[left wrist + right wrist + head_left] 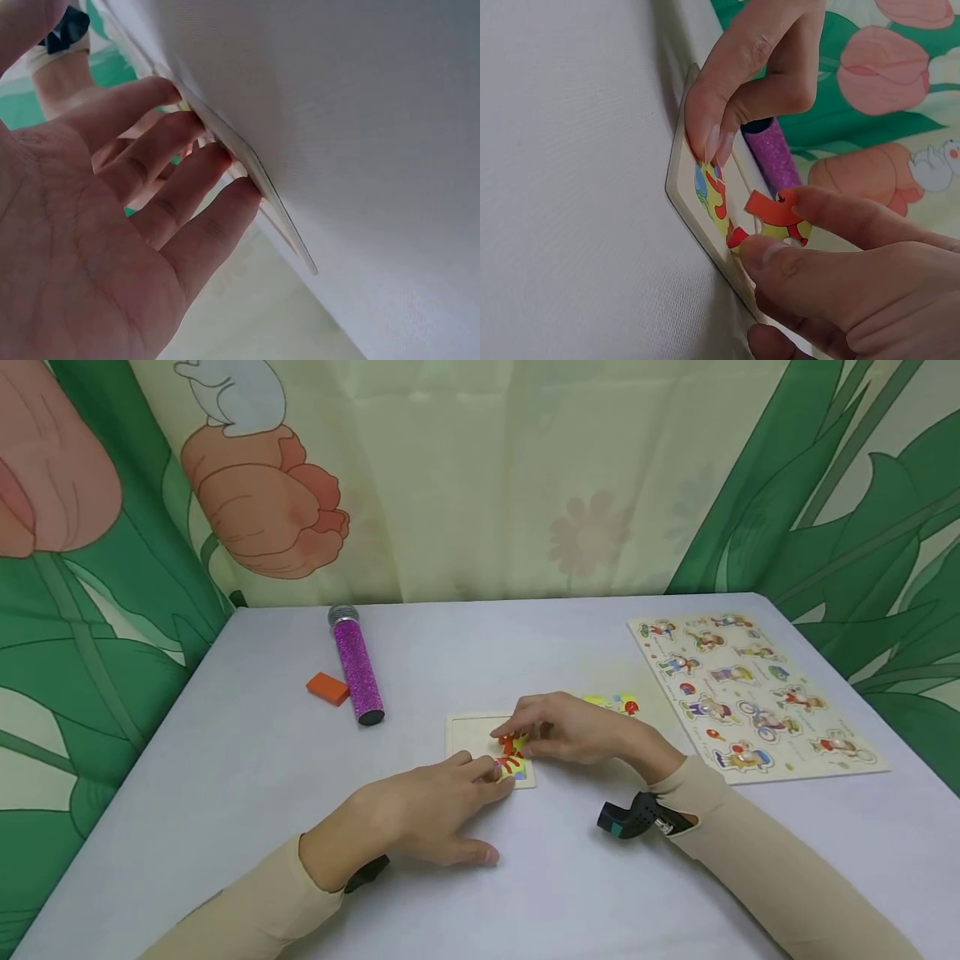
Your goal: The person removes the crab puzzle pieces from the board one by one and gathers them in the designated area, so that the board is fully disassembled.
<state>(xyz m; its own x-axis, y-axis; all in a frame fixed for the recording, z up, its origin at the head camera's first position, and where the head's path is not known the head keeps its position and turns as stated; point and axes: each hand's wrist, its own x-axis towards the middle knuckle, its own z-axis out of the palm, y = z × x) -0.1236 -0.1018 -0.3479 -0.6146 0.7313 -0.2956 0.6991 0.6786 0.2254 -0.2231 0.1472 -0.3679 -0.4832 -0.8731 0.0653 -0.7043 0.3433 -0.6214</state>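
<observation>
Puzzle piece [775,212] | tilted, long axis unclear | right hand [573,727] pinches it

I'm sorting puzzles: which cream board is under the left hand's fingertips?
The small rectangular cream board, partly covered by the left hand; the larger cream board, bearing many colourful figures, lies untouched to the right.

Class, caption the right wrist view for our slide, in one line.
Right hand pinches a puzzle piece at the board; left hand touches another piece on it.

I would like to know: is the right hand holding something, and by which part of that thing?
Yes: the right hand pinches an orange-and-yellow puzzle piece by its opposite edges.
</observation>
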